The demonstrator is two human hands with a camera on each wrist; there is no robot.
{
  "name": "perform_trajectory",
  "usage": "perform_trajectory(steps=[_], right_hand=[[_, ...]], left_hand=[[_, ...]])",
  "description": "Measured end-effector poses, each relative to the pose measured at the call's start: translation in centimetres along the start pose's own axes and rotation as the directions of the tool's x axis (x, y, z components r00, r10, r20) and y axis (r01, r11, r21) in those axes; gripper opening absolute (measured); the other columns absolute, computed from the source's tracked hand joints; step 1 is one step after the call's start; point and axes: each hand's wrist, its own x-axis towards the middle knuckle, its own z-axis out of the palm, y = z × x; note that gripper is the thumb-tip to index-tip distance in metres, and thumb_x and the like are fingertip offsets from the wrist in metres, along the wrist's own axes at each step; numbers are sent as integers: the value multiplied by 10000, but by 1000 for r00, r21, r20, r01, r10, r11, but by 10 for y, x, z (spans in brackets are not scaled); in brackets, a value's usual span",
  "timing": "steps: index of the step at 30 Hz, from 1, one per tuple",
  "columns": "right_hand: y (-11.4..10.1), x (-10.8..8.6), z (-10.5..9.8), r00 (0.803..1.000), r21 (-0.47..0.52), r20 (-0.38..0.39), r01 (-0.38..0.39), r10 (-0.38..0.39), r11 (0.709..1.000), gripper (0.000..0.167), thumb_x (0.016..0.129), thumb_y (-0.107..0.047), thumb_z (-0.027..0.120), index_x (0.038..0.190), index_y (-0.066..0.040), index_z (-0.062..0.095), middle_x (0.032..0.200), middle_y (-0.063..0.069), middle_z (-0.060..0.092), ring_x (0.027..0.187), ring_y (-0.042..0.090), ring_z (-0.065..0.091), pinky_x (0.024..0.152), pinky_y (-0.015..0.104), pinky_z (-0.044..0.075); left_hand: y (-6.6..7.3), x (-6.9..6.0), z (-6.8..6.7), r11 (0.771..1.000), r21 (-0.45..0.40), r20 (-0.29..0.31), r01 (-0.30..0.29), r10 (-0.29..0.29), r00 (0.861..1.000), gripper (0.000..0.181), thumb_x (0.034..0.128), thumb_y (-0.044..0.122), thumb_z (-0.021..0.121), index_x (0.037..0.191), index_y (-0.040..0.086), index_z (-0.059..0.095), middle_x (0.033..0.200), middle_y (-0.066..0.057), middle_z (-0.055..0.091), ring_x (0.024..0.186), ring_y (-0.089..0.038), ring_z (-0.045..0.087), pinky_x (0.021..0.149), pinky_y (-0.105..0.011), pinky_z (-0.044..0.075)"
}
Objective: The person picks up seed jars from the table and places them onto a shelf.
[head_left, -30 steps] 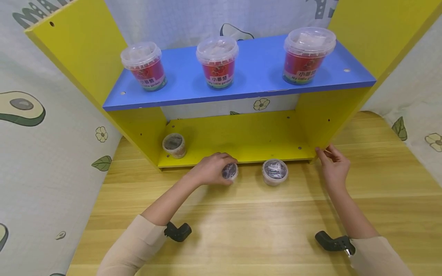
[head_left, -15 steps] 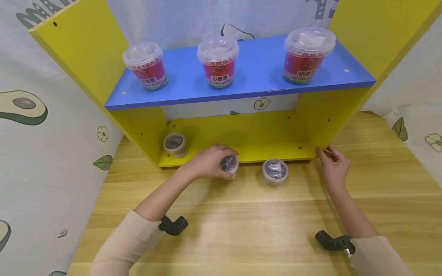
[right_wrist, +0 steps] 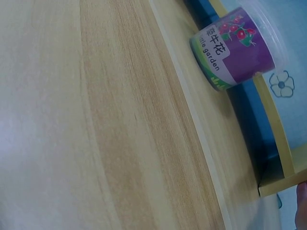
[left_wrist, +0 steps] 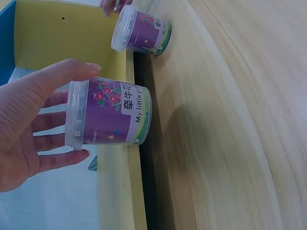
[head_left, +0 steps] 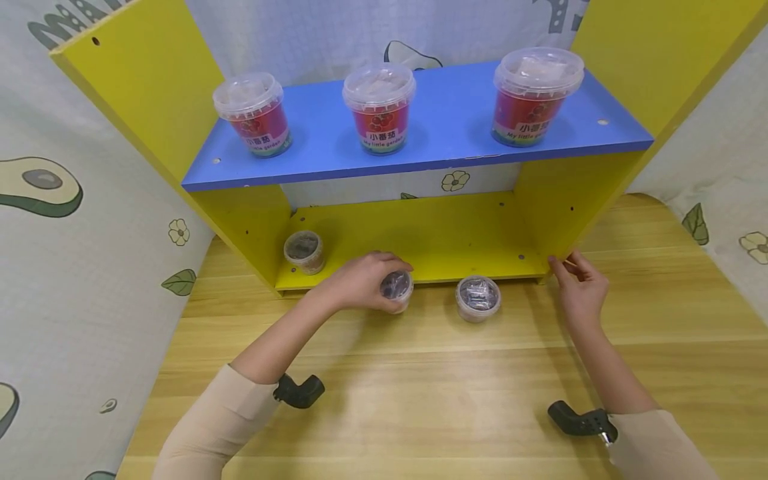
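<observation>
In the head view my left hand (head_left: 363, 283) grips a small purple-labelled plant cup (head_left: 396, 285) by its clear lid, thumb on the near side and fingers on the far side. The left wrist view shows this cup (left_wrist: 115, 112) upright, seemingly just above the table at the front edge of the shelf's bottom board. My right hand (head_left: 582, 293) holds the lower front edge of the yellow right side panel (head_left: 549, 207), thumb on the inner side. A second purple cup (head_left: 477, 299) stands on the table between my hands.
A third small cup (head_left: 303, 252) stands on the left of the yellow bottom board (head_left: 420, 233). Three red-labelled tomato cups, including the middle one (head_left: 380, 110), stand on the blue shelf (head_left: 318, 113) above. The wooden table (head_left: 420, 400) extends in front.
My left hand has raised its cup slightly and drawn it a little to the left, then barely moved. My right hand stays at the panel. The other cups stay put.
</observation>
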Motion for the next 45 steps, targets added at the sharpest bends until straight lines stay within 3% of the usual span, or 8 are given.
perform_trajectory(steps=[12,22,29,45], right_hand=[[-1,0,0,1000,-5,-1,12,-12,1000,303,787,14,679,1090,6,671,799,-95,659,704,30,575,562,67,437],[-1,1,0,1000,-14,-7,-10,10,1000,303,785,5,687,1086,-33,683,797,-112,661,708,21,568,562,64,433],[1,1,-1,1000,-65,-7,-4,3,998,287,793,-25,691,1080,-43,688,830,-129,658,714,17,568,561,65,430],[10,6,-4,1000,-55,-12,-15,15,998,299,792,-43,698,1091,-59,685,893,-139,649,756,16,566,589,59,437]], left_hand=[[-9,6,-10,999,0,-41,-36,36,999,606,728,333,751,1248,83,564,1235,-78,557,1066,-216,529,850,-321,483],[-17,11,-21,999,-8,-57,-33,32,998,604,737,365,740,1250,101,562,1247,-58,548,1077,-209,509,865,-339,470],[-22,19,-25,1000,6,-56,-11,12,998,616,737,337,741,1269,97,548,1256,-68,544,1072,-218,505,859,-346,471],[-30,31,-28,998,-21,-48,59,-60,997,630,742,334,740,1295,120,527,1295,-67,513,1105,-228,483,888,-379,450]])
